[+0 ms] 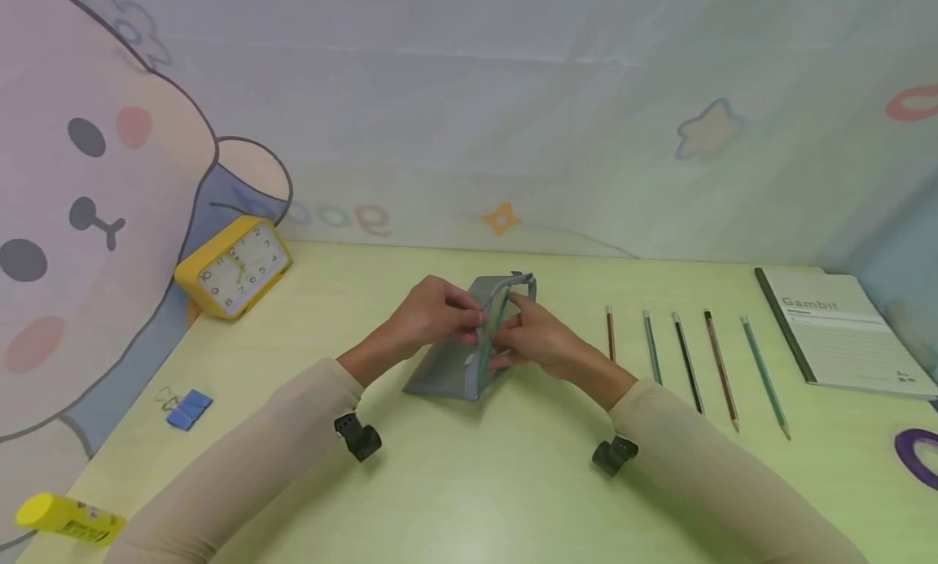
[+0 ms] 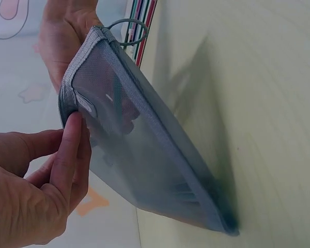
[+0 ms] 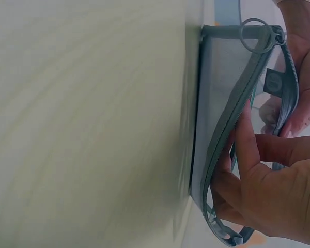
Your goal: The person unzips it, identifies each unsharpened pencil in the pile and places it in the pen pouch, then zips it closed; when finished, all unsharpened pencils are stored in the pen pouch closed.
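A grey translucent mesh zip pouch [image 1: 443, 369] stands on its side on the table, its zip undone and its mouth gaping. My left hand [image 1: 438, 313] pinches one zipped edge of the mouth between thumb and fingers. Within the opening is my right hand [image 1: 541, 336], its fingers bent about a teal pencil [image 3: 234, 155] that lies along the mouth. Through the mesh [image 2: 144, 165] in the left wrist view, the pencil and right fingertips show faintly. A grey ring loop [image 3: 242, 36] hangs at the pouch's corner.
Several pencils [image 1: 764, 377] lie in a row to the right, before a notebook [image 1: 843, 328]. A purple tape roll [image 1: 909, 454] is at the right edge. On the left are a yellow clock [image 1: 245, 273], a blue binder clip [image 1: 189, 409] and a yellow glue stick [image 1: 76, 519].
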### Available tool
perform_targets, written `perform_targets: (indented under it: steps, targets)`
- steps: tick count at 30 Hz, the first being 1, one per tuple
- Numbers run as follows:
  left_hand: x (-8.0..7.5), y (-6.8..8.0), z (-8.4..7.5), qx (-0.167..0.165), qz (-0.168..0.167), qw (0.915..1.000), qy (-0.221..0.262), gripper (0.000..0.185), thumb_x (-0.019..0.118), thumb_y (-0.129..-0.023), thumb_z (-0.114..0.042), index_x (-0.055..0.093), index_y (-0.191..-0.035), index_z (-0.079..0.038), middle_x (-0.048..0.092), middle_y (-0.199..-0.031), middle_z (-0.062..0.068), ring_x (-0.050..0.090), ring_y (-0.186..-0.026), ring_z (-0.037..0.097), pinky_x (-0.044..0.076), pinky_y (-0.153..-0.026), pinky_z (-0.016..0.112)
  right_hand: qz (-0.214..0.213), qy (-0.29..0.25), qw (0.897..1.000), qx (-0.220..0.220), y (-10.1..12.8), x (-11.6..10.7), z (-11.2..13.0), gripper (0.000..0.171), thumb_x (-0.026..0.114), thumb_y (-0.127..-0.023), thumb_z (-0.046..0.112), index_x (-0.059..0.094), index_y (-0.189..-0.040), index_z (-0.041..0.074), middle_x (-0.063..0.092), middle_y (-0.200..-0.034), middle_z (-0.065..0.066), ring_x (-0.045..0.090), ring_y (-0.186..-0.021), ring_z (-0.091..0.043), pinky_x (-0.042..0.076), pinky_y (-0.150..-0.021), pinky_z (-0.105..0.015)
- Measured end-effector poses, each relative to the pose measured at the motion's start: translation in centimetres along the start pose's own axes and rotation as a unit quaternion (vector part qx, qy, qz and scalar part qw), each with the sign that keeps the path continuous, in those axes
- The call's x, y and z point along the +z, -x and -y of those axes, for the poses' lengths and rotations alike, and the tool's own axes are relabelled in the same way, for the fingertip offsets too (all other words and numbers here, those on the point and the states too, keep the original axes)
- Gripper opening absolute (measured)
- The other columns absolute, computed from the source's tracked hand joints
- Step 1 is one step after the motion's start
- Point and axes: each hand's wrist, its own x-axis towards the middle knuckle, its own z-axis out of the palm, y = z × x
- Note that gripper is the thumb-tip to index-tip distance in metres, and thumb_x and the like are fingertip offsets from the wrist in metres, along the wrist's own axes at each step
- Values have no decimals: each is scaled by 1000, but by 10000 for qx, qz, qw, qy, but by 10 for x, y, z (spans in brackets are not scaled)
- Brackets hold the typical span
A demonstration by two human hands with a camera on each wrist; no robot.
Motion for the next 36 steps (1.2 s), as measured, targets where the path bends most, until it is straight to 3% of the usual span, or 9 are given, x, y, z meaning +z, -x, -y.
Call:
perform_targets:
  steps: [5,9,14,18,21,24,28,32,36]
  targets:
    - [0,-1,-2,5,-22,10000,-28,17,71,-94,-5,75,-106,7,75,-103,19,72,-63,8,66,-74,30,2,247,9997,-59,3,-2,-1,78,51,-101,-2,2,-162,4,57,-116,-22,72,-84,-18,64,-86,-35]
    - [-1,-1,-4,-50,-66,9999,-125,17,71,-93,-6,75,-106,5,74,-108,19,72,-65,9,66,-78,33,-120,575,9978,-297,12,-7,1,71,55,-101,5,17,-161,2,59,-121,-26,75,-88,-21,63,-90,-35]
    - [-2,-3,-5,-53,-33,9998,-182,19,72,-93,-7,75,-107,5,74,-109,20,72,-64,9,65,-83,38,-296,1233,9884,-835,27,-13,3,41,61,-101,13,52,-136,-5,64,-99,-17,73,-78,-20,65,-82,-39]
    - [-5,-5,-6,54,1,9997,-232,20,71,-93,-7,75,-107,7,76,-102,20,72,-63,9,64,-87,44,46,1727,9807,-912,45,-15,4,21,61,-100,13,67,-110,-5,64,-82,-9,65,-69,-18,65,-72,-39]
    - [-7,-7,-6,128,-36,9994,-306,20,72,-93,-8,75,-106,6,76,-98,18,72,-64,9,64,-86,42,588,1937,9762,-778,56,-13,3,23,63,-99,14,70,-108,-5,67,-86,-12,65,-72,-18,64,-71,-36]
    - [-9,-8,-6,168,-86,9993,-329,22,73,-92,-10,75,-107,6,76,-101,17,73,-65,10,65,-82,36,1074,1729,9769,-650,60,-7,-5,31,63,-99,16,68,-117,-8,71,-96,-15,70,-80,-21,64,-77,-35]
    - [-10,-9,-5,156,-144,9994,-270,22,73,-92,-10,75,-107,5,76,-103,18,72,-65,9,65,-80,32,1395,959,9847,-403,58,1,-19,42,60,-100,14,57,-132,-13,72,-111,-23,74,-94,-23,63,-90,-36]
    - [-10,-10,-4,117,-174,9995,-231,19,74,-92,-10,76,-105,4,76,-102,18,72,-65,10,65,-80,33,1327,120,9909,-180,53,8,-30,41,60,-100,10,55,-133,-15,72,-111,-21,74,-97,-20,62,-95,-37]
    - [-10,-12,-3,123,-170,9996,-199,19,73,-92,-9,76,-105,4,76,-103,18,73,-65,10,65,-81,34,1017,-168,9945,-185,51,8,-33,33,62,-99,5,61,-125,-16,74,-103,-16,75,-91,-18,63,-92,-36]
